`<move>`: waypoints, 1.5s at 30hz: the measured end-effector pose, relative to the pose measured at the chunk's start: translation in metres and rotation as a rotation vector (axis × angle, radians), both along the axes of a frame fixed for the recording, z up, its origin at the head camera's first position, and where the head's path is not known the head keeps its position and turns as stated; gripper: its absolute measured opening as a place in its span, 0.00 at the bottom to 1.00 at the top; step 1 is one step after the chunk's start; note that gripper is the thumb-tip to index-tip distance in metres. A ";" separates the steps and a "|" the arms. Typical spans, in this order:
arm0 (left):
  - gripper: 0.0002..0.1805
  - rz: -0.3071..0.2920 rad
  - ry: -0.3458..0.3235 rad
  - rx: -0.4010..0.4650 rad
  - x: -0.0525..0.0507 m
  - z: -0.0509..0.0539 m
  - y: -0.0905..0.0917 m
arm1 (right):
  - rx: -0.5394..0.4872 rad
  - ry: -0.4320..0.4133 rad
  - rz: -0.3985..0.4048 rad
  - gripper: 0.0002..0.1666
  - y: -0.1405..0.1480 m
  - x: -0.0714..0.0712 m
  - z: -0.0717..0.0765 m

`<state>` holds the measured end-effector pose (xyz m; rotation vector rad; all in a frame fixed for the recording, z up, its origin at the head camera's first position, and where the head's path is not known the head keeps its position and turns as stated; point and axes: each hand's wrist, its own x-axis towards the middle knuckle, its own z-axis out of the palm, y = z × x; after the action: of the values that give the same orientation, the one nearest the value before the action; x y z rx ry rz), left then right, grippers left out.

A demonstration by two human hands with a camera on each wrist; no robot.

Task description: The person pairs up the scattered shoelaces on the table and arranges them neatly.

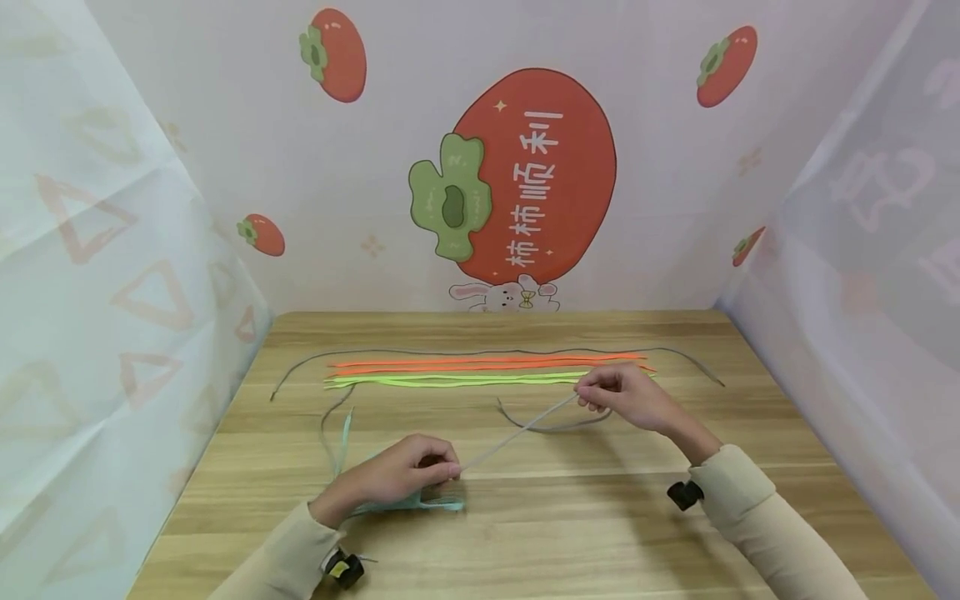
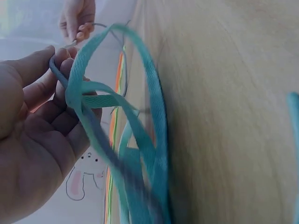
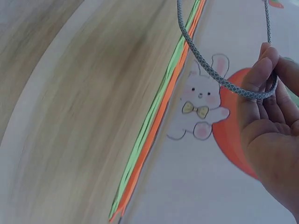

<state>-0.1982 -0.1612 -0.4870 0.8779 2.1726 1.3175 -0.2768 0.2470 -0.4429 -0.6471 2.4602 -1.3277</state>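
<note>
A thin grey round cord (image 1: 521,431) runs taut on a slant between the two hands above the table. My left hand (image 1: 405,471) pinches its lower end between thumb and fingers. Higher and further right, my right hand (image 1: 630,396) pinches the cord too, and a patterned grey length (image 3: 205,67) curves down from those fingers in the right wrist view. Beside the left fingers, a flat teal shoelace (image 2: 156,93) stands in loops around the grey cord. Part of this teal bundle is hidden under the left hand in the head view; whether the fingers also grip it I cannot tell.
Orange laces (image 1: 487,364) and yellow-green laces (image 1: 450,382) lie straight side by side across the back of the wooden table (image 1: 570,533). Behind them stretches another grey cord (image 1: 300,362). A printed cloth wall (image 1: 660,192) rises at the table's back edge.
</note>
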 end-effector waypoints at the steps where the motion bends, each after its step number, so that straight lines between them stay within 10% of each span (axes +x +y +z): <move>1: 0.18 -0.004 0.007 0.003 0.001 0.000 -0.002 | 0.005 0.008 -0.014 0.15 0.004 0.000 0.000; 45: 0.09 0.157 0.162 0.008 0.019 0.036 -0.119 | 0.098 0.202 -0.334 0.19 0.117 0.009 0.029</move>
<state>-0.1788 -0.2800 -0.4509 0.8585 2.4063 1.3711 -0.2679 0.3636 -0.4138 -0.3725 2.8764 -1.2963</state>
